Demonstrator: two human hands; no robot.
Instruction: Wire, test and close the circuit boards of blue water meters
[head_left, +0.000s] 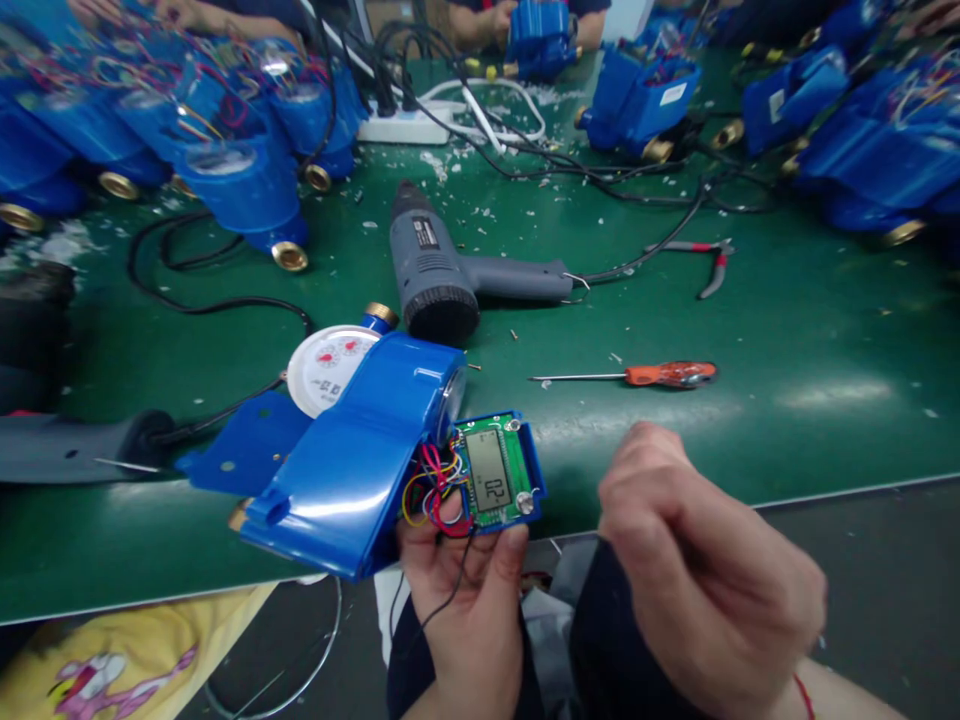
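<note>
My left hand (472, 610) grips a small green circuit board (519, 455) in a blue frame from below. Its LCD screen (487, 470) shows digits turned sideways. Thin coloured wires (431, 480) run from the board to a blue water meter (352, 450), which lies tilted at the table's edge. A white dial (319, 375) with red pointers shows at the meter's far side. To the right of the board, my right hand (697, 570) is closed in a fist, apart from it. Whatever its fingers may hold is hidden.
Beyond the meter lies a grey heat gun (435, 270). An orange-handled screwdriver (667, 375) and red-gripped pliers (712, 260) lie to the right. Several blue meters (240, 190) stand at the back, near a white power strip (405, 128) and black cables. Co-workers' hands show at the far side.
</note>
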